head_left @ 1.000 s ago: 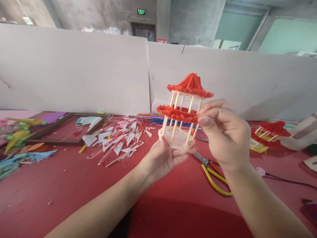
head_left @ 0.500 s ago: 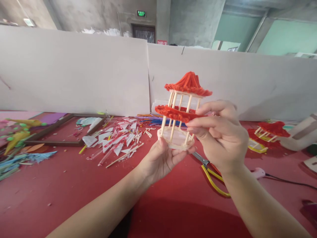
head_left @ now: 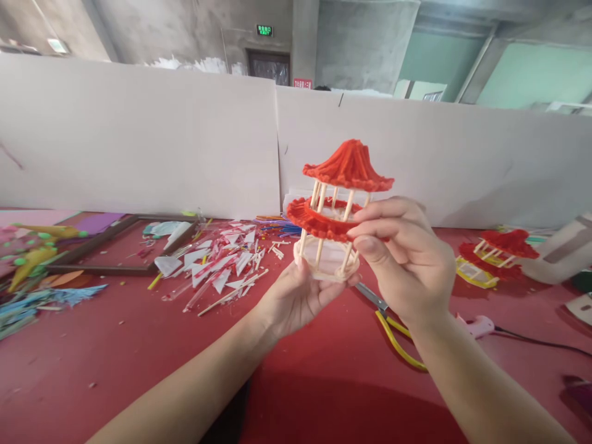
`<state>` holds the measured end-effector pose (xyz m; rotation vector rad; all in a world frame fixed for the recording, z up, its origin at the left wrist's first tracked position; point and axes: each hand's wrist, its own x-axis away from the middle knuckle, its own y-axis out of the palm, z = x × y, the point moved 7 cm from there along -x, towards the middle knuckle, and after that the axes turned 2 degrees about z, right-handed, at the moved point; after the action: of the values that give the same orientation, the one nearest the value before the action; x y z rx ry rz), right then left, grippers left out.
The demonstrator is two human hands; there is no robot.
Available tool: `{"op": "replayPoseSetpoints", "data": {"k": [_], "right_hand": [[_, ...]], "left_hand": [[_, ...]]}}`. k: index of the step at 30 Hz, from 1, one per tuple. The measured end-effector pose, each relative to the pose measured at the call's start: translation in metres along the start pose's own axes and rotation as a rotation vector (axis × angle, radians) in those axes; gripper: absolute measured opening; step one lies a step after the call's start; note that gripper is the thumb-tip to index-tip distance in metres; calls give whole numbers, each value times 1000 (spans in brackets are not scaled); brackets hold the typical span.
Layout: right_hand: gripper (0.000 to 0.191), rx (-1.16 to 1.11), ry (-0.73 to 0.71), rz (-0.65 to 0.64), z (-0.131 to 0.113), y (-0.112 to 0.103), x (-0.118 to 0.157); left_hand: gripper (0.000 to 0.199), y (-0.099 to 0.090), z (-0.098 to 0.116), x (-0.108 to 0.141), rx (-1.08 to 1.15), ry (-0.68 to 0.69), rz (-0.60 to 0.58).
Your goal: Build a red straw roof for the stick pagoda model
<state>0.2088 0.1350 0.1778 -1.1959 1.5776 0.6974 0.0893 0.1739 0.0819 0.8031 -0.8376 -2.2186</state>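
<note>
A small pavilion model point(head_left: 350, 168) is held up, nearly upright, in front of a white board. It has a red fuzzy pointed roof, a red middle ring point(head_left: 319, 220), pale stick posts and a pale many-sided base point(head_left: 324, 265). My left hand point(head_left: 296, 299) grips the base from below, its thumb on the near edge and its fingers underneath. My right hand point(head_left: 407, 259) pinches the right side of the red ring between thumb and fingers. Part of the ring is hidden behind those fingers.
Scissors with yellow handles point(head_left: 398, 345) and a pink glue gun point(head_left: 478, 327) lie at the right. Behind them a similar red-roofed model point(head_left: 509, 242) leans. Scraps point(head_left: 222, 259) and a brown frame point(head_left: 102, 269) are left of centre. A white board point(head_left: 139, 142) stands behind.
The model has tipped so that more of the roof's and ring's upper surfaces shows. My right hand has shifted slightly left and down, still on the ring.
</note>
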Motion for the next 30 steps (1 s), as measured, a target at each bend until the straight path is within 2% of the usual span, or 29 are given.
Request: {"op": "replayPoseSetpoints", "data": {"k": [3,6,14,19,25,27,30], "right_hand": [[23,-108,1,38,7,-3,-2],[24,-139,28,121,14,-11,-3],[15,-28,-15,-64,9,-5,-5],[19,60,-66,-42,5,-4,-5],[27,205,-245,32,-6,-5,-2],[23,201,-220,32,-4,-6,-2],[15,174,-140,-46,1,-6,-5]], "left_hand": [[55,-2,1,2,65,-69,9],[62,-8,0,4,134,-100,32],[62,-18,-8,7,142,-148,40],[59,-15,-11,7,169,-166,31],[61,-14,-19,9,156,-179,22],[63,-16,-21,9,159,-185,37],[60,-19,-21,9,156,-183,59]]}}
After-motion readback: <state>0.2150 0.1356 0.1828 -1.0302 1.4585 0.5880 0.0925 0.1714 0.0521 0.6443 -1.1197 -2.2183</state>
